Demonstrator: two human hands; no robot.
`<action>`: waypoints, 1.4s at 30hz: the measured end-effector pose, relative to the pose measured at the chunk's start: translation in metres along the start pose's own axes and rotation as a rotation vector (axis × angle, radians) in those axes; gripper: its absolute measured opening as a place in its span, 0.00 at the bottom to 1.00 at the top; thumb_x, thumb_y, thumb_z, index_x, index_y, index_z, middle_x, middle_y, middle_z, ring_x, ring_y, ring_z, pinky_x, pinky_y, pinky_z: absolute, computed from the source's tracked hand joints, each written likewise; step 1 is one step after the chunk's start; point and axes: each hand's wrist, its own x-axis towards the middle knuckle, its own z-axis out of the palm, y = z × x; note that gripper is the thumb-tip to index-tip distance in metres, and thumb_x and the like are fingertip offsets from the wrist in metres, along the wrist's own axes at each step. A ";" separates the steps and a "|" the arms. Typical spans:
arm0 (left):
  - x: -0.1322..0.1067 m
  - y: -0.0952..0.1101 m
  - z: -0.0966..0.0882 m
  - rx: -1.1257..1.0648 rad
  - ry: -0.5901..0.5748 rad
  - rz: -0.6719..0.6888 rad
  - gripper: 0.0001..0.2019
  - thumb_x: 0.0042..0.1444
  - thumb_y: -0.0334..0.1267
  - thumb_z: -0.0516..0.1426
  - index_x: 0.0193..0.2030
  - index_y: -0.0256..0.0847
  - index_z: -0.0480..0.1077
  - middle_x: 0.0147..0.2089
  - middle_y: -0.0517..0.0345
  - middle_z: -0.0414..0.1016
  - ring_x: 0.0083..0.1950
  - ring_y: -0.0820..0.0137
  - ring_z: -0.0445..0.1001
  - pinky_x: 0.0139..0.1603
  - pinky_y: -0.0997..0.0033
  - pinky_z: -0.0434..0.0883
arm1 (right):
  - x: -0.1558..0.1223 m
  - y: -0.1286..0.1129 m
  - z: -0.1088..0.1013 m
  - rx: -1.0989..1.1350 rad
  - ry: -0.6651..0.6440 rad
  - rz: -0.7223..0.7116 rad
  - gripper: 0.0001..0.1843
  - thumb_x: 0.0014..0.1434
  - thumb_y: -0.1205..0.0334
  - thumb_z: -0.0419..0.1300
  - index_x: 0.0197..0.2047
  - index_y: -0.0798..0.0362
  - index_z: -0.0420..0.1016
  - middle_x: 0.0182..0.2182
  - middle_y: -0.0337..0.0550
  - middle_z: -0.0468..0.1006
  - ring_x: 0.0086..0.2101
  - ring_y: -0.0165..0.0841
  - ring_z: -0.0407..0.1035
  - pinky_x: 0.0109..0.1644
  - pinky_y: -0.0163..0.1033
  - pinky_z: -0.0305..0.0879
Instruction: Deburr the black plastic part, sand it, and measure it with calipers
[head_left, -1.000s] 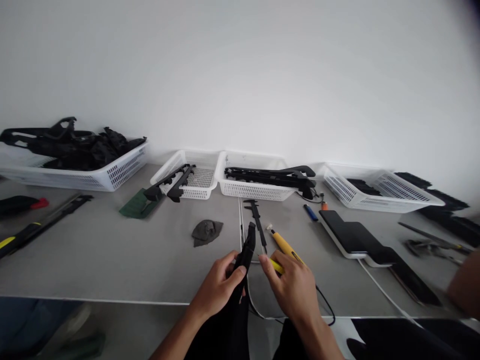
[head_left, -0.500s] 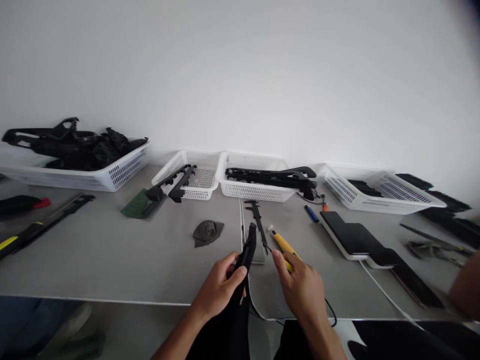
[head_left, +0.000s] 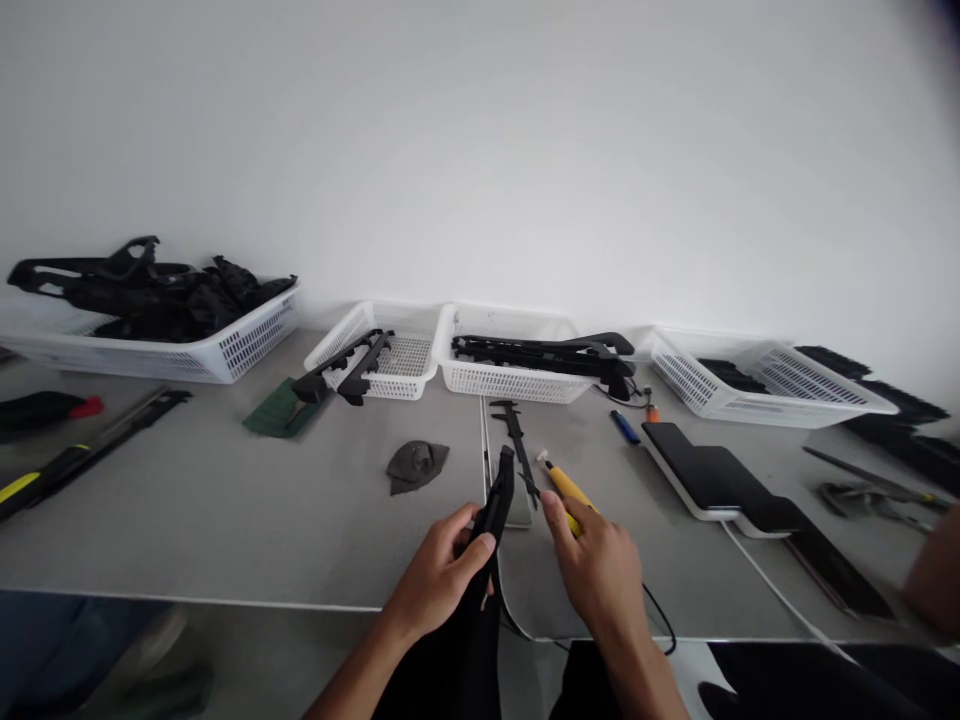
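Note:
My left hand [head_left: 441, 572] is wrapped round a long black plastic part [head_left: 498, 503], its narrow end pointing away from me and its lower end merging with dark clothing. Closed on a slim knife [head_left: 531, 487], my right hand [head_left: 600, 572] keeps the dark pointed blade just right of the part, with a small gap between them. Most of the handle is hidden in my fingers. A yellow tool with a pale tip [head_left: 568, 486] lies just beyond my right hand. Behind the part, a black caliper [head_left: 516, 435] rests on the table.
White baskets with black parts line the wall: a large left basket [head_left: 225, 350], two middle baskets [head_left: 409, 385] [head_left: 517, 382] and a right basket [head_left: 780, 410]. A grey cloth [head_left: 417, 465], green sandpaper-like sheet [head_left: 274, 415], blue lighter [head_left: 624, 427] and black-topped device [head_left: 705, 470] lie around. Another person's hand [head_left: 934, 575] is far right.
My right hand has shifted slightly left and up, and the blade shows a little more beside the black part. My left hand stays almost still.

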 end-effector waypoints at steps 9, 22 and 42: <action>0.000 0.001 0.001 0.047 0.029 0.000 0.20 0.66 0.59 0.60 0.43 0.43 0.69 0.27 0.64 0.73 0.24 0.72 0.73 0.24 0.74 0.74 | 0.001 -0.010 -0.001 -0.026 -0.044 -0.041 0.38 0.74 0.29 0.41 0.24 0.45 0.67 0.21 0.42 0.79 0.25 0.41 0.76 0.29 0.39 0.52; 0.000 0.001 0.000 0.071 0.015 0.010 0.17 0.68 0.55 0.59 0.44 0.42 0.70 0.30 0.63 0.73 0.27 0.72 0.74 0.26 0.76 0.73 | 0.007 -0.014 -0.002 0.012 -0.067 -0.027 0.38 0.73 0.27 0.41 0.24 0.46 0.66 0.21 0.42 0.78 0.25 0.41 0.74 0.30 0.39 0.51; 0.000 0.002 0.000 0.112 0.024 0.023 0.15 0.67 0.53 0.60 0.43 0.43 0.69 0.31 0.64 0.73 0.28 0.71 0.75 0.29 0.73 0.74 | 0.019 -0.010 -0.016 -0.041 -0.105 0.003 0.33 0.73 0.31 0.49 0.28 0.47 0.72 0.25 0.44 0.81 0.28 0.40 0.76 0.31 0.37 0.50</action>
